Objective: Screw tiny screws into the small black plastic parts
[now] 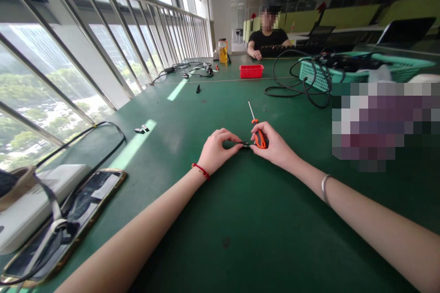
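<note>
Between thumb and fingers, my left hand (pixel 220 149) pinches a small black part (pixel 244 145) just above the green table (pixel 220 219). I cannot make out what kind of part it is. My right hand (pixel 271 144) is closed around the orange and black handle of a screwdriver (pixel 260 138). The screwdriver's shaft points up and away from me, with its tip clear of the part. My right thumb and a fingertip are close to the right end of the black part; whether they touch it is hard to tell.
On the left lie a phone (pixel 99 192), a white box-shaped device (pixel 37 210) and small dark pieces (pixel 142 129). Farther off are a red tray (pixel 251 72), a jar (pixel 223 50), black cables (pixel 282 89) and a teal basket (pixel 314 75). A person (pixel 270 36) sits at the far end.
</note>
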The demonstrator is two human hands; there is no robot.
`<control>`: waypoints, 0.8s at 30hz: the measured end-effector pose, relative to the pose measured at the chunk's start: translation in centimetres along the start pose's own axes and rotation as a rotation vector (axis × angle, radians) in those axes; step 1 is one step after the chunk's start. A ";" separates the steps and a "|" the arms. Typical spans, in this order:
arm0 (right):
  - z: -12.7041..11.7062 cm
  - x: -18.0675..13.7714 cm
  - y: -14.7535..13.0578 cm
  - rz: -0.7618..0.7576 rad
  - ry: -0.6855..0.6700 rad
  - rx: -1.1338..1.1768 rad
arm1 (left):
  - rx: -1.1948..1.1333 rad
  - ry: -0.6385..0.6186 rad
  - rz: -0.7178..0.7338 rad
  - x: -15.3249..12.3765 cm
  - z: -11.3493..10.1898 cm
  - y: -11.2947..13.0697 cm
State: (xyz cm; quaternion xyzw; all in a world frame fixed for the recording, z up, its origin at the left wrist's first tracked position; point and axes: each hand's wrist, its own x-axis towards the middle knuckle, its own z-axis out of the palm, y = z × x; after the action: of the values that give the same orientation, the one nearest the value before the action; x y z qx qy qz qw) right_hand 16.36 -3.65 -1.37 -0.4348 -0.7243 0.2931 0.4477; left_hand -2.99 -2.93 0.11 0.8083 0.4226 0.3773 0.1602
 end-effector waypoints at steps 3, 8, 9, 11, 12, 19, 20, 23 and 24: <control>0.1 -0.1 0.0 0.005 -0.026 -0.018 | 0.001 0.002 0.009 0.0 -0.1 0.0; 0.0 -0.1 0.1 -0.001 -0.031 -0.038 | -0.031 -0.048 0.062 -0.1 -0.1 0.0; -0.1 -0.1 0.1 0.000 -0.032 -0.038 | -0.037 -0.069 0.075 -0.2 -0.1 0.0; -0.1 -0.1 0.1 0.004 -0.037 -0.037 | -0.033 -0.107 0.087 -0.2 0.0 0.0; -0.1 -0.1 0.1 0.005 -0.040 -0.038 | -0.027 -0.120 0.085 -0.2 0.0 0.0; -0.1 -0.1 -0.1 0.026 0.012 -0.030 | 0.010 -0.160 0.087 -0.2 0.1 -0.1; -0.1 -0.1 0.0 0.033 0.031 -0.026 | 0.015 -0.159 0.092 -0.3 0.2 -0.1; -0.1 0.0 0.3 0.064 0.086 -0.012 | 0.014 -0.127 0.089 -0.3 0.2 0.1; -0.1 0.0 0.4 0.075 0.098 -0.007 | 0.011 -0.109 0.075 -0.3 0.0 0.1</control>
State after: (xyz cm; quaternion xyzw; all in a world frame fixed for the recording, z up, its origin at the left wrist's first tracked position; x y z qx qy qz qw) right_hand 16.62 -3.44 -1.59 -0.4771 -0.6857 0.2854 0.4698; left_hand -3.08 -3.23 0.00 0.8439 0.3847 0.3360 0.1643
